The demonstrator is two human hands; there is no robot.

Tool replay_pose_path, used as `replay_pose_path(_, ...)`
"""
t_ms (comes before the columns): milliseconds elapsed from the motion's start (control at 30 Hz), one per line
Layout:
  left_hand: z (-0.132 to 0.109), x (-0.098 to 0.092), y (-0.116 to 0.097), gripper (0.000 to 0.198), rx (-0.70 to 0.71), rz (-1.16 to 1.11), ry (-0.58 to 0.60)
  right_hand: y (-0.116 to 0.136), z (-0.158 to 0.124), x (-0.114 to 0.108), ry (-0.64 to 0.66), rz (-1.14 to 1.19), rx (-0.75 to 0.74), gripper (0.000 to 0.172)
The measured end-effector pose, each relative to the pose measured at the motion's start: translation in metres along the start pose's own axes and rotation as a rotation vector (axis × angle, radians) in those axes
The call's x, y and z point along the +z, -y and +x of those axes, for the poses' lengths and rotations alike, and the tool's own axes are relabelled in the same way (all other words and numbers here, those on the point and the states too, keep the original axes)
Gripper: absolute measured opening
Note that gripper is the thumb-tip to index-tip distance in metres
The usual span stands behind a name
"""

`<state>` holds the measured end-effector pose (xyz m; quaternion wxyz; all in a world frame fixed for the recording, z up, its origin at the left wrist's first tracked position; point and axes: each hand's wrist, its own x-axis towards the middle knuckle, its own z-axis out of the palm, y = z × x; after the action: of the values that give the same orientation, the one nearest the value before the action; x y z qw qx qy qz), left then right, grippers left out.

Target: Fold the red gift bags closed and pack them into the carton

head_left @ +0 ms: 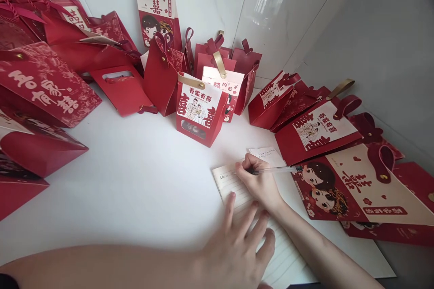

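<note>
- Head view: right hand (257, 180) pinches the pen (278, 170) (likely light, stiff), best held low on the barrel.
- Left hand (246, 232), fingers spread, rests on pad (283, 259), probably easily creased.

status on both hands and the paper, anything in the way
Right hand gripping pen. Left hand spread on lined paper. Red boxes around, none on its visible part.

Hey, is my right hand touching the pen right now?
Touching. The head view shows the right hand closed around the dark end of the pen, its clear barrel sticking out beyond.
</note>
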<state>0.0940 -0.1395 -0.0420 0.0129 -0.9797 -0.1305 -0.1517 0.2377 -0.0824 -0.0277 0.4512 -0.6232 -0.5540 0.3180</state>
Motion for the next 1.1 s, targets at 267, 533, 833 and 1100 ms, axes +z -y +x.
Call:
replay_pose_path(267,0.0016,-0.0006,0.0001,0.066,-0.005,-0.019,0.024,0.0009,0.0001,0.0017,0.016,-0.084,-0.004,0.031)
replay_pose_path(533,0.0017,0.0008,0.0005,0.065,-0.013,-0.007,-0.006,0.0032,-0.0001,0.0016,0.008,-0.123,-0.007,0.030)
replay_pose_path(833,0.0017,-0.0003,-0.0005,0.063,-0.020,0.031,-0.045,-0.0012,0.0007,0.0029,-0.020,-0.144,-0.021,0.028)
replay_pose_path(1100,0.0009,-0.0005,0.0012,0.061,-0.005,0.032,-0.036,-0.0025,0.0038,-0.0031,-0.082,0.085,-0.037,0.032)
